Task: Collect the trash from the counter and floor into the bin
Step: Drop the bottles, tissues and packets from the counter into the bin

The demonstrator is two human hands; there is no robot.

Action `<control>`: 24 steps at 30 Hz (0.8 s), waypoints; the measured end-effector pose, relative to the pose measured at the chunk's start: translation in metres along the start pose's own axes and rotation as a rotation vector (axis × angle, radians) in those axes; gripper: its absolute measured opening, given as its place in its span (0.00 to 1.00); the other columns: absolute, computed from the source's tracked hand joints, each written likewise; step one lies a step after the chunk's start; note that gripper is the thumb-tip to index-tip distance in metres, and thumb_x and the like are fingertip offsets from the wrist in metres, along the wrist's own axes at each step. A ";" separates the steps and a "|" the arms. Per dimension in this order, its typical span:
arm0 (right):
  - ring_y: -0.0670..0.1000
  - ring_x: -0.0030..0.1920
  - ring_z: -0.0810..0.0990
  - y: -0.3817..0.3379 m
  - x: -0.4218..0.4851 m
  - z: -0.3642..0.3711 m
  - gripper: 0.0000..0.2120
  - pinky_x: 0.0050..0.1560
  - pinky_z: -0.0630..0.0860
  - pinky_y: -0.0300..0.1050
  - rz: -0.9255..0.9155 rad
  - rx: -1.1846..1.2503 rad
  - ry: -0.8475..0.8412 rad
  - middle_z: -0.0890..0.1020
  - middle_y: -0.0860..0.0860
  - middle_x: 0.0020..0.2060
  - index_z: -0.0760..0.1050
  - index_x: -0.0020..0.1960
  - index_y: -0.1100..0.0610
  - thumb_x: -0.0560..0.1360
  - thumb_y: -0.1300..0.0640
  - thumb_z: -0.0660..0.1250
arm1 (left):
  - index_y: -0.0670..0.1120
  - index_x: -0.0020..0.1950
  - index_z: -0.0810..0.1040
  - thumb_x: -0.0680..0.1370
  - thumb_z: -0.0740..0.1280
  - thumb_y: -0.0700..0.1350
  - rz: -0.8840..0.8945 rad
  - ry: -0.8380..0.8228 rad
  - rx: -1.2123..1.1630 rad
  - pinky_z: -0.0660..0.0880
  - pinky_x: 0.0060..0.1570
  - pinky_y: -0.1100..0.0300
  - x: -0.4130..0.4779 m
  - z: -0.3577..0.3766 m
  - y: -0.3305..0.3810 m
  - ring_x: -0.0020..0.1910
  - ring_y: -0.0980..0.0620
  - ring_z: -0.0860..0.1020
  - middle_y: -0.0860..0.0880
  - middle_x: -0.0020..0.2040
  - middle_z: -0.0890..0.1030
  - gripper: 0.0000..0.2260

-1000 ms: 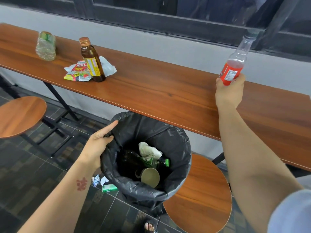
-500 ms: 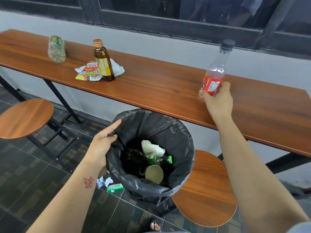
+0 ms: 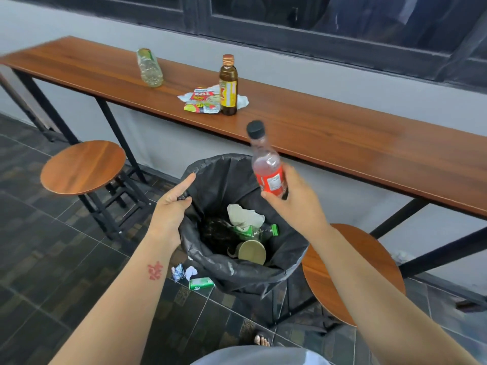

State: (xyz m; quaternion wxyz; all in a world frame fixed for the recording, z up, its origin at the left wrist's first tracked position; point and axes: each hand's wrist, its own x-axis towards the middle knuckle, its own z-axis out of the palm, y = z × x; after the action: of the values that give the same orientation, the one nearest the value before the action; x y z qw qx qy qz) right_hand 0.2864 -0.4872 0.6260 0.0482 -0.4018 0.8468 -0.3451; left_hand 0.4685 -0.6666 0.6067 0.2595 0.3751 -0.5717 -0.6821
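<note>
A bin lined with a black bag [image 3: 237, 272] stands on the floor below the counter [image 3: 342, 138]; inside lie a green bottle, crumpled paper and a paper cup. My left hand [image 3: 172, 206] grips the bag's left rim, index finger pointing out. My right hand [image 3: 292, 198] holds a clear plastic bottle with a red label and black cap [image 3: 266, 164] tilted above the bin's opening. On the counter stand a brown glass bottle [image 3: 228, 85], a crumpled snack wrapper [image 3: 201, 101] on white paper, and a crushed clear bottle [image 3: 149, 67]. Small scraps and a green carton [image 3: 200, 283] lie on the floor left of the bin.
A round wooden stool [image 3: 81, 167] stands to the left of the bin and another [image 3: 350, 275] to its right. Dark metal counter legs run down behind them. The floor is dark tile. A bare foot [image 3: 262, 339] shows near the bottom.
My right hand has lifted the red-labelled bottle off the counter and carried it left and down, over the bin. The left hand keeps its grip on the bag's rim.
</note>
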 end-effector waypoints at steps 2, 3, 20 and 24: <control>0.53 0.62 0.76 -0.006 -0.004 0.021 0.33 0.59 0.73 0.47 -0.031 -0.198 -0.145 0.75 0.52 0.65 0.62 0.73 0.52 0.73 0.46 0.71 | 0.54 0.67 0.79 0.80 0.57 0.28 0.007 0.010 -0.011 0.65 0.68 0.63 0.000 -0.020 -0.002 0.68 0.60 0.71 0.56 0.70 0.74 0.26; 0.54 0.62 0.76 -0.009 -0.006 0.032 0.33 0.59 0.74 0.48 -0.025 -0.278 -0.221 0.75 0.52 0.65 0.62 0.73 0.52 0.73 0.46 0.71 | 0.54 0.67 0.79 0.80 0.57 0.28 0.008 0.019 -0.009 0.64 0.69 0.62 0.000 -0.030 -0.002 0.71 0.58 0.68 0.55 0.71 0.73 0.26; 0.51 0.75 0.61 -0.078 0.008 0.133 0.31 0.77 0.52 0.47 -0.234 -0.536 -0.394 0.65 0.51 0.75 0.60 0.76 0.53 0.77 0.42 0.63 | 0.58 0.63 0.81 0.82 0.59 0.32 -0.038 0.071 -0.046 0.63 0.73 0.55 0.009 -0.125 -0.003 0.73 0.55 0.66 0.57 0.72 0.72 0.24; 0.54 0.72 0.67 -0.089 0.036 0.118 0.30 0.74 0.60 0.49 -0.256 -0.336 -0.046 0.70 0.52 0.72 0.65 0.74 0.55 0.77 0.42 0.63 | 0.57 0.63 0.81 0.82 0.59 0.32 -0.072 0.109 -0.063 0.63 0.72 0.54 0.025 -0.131 -0.006 0.75 0.53 0.64 0.55 0.73 0.72 0.24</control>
State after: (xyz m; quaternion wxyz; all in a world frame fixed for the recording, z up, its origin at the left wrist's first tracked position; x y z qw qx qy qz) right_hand 0.3620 -0.6165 0.5998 -0.0442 -0.5164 0.8331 -0.1931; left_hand 0.5604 -0.7618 0.5871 0.2771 0.4238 -0.5211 -0.6871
